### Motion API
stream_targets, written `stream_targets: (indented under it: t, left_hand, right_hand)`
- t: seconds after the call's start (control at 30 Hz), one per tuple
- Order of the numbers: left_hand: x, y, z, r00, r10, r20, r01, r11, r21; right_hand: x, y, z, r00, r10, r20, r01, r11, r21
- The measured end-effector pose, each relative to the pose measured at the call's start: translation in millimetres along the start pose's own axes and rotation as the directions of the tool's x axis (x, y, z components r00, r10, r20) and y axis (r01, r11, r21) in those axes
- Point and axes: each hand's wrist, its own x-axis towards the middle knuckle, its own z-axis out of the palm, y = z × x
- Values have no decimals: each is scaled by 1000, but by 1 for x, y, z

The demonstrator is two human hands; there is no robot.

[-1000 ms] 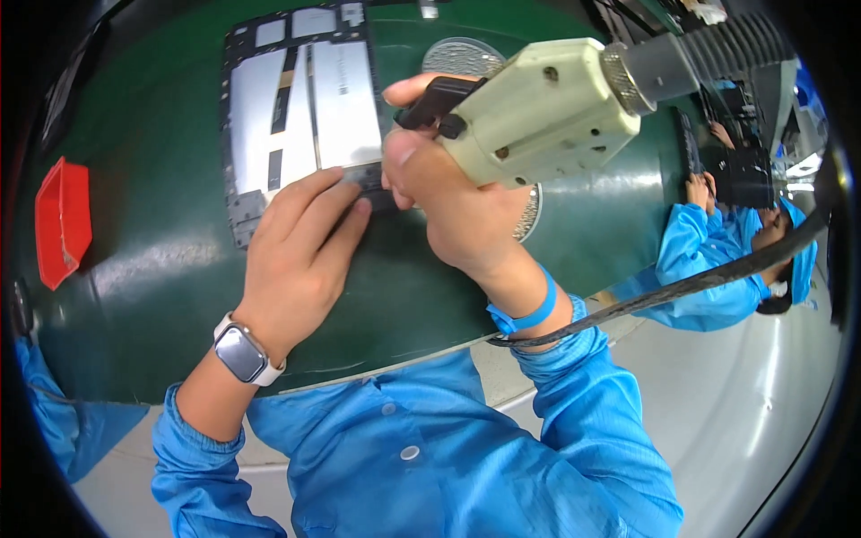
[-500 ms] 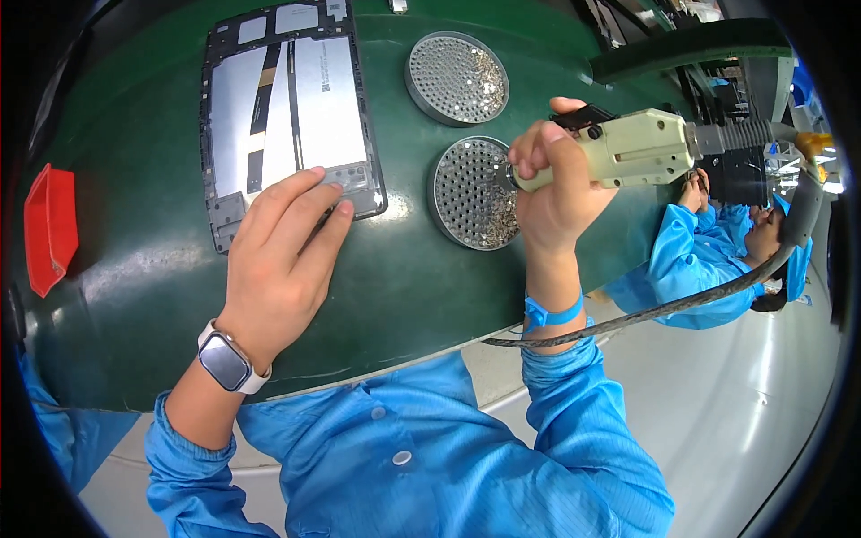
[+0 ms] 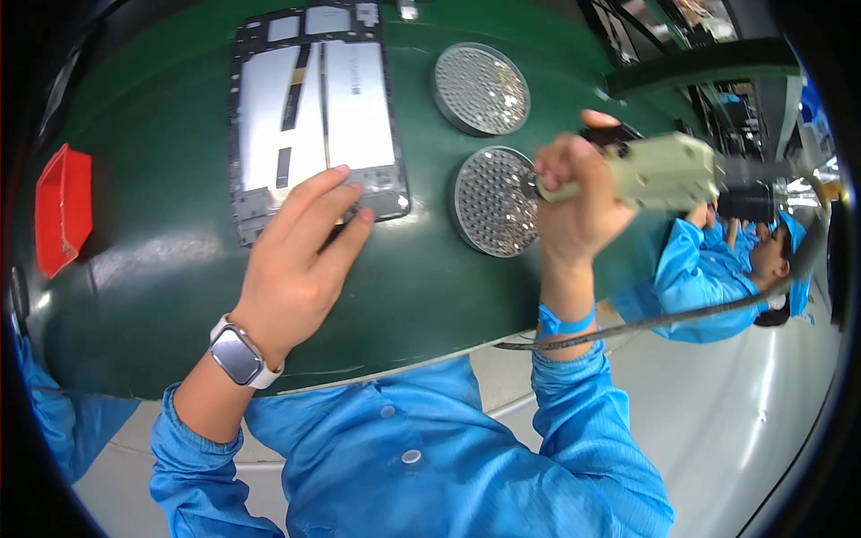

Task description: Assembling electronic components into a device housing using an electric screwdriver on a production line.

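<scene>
My left hand point(image 3: 305, 260) lies with fingers stretched out over the near end of an open tablet housing point(image 3: 359, 108), which has a black frame, silvery panels and dark flat strips down its middle. In my right hand point(image 3: 583, 211) is a pale green electric screwdriver point(image 3: 668, 172), held sideways and slightly smeared by motion. Its tip end is over the right part of the near round screw tray point(image 3: 480, 193), a grey perforated dish with small screws gathered at its right side. Whether the tip touches a screw cannot be made out.
A second round screw tray point(image 3: 480, 90) stands farther back. At the left sits a red open box point(image 3: 65, 211) on the green table point(image 3: 161, 332). The screwdriver's dark cable point(image 3: 664, 318) loops past my right wrist. Another person point(image 3: 717, 273) in blue is at the right.
The whole scene has shifted rightward in the picture. My left hand keeps its place on the tablet housing, and the screwdriver tip stays over the near screw tray; the screwdriver is now blurred.
</scene>
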Motion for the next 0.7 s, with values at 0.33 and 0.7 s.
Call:
stream_targets:
  t: [0.33, 0.7]
  left_hand:
    - [-7, -5, -11, 995, 60, 84, -66, 995, 75]
    - [-7, -9, -13, 998, 35, 49, -36, 999, 26]
  right_hand:
    - [-21, -20, 99, 949, 170, 266, -155, 985, -77]
    - [-33, 6, 99, 904, 77, 420, -47, 996, -82]
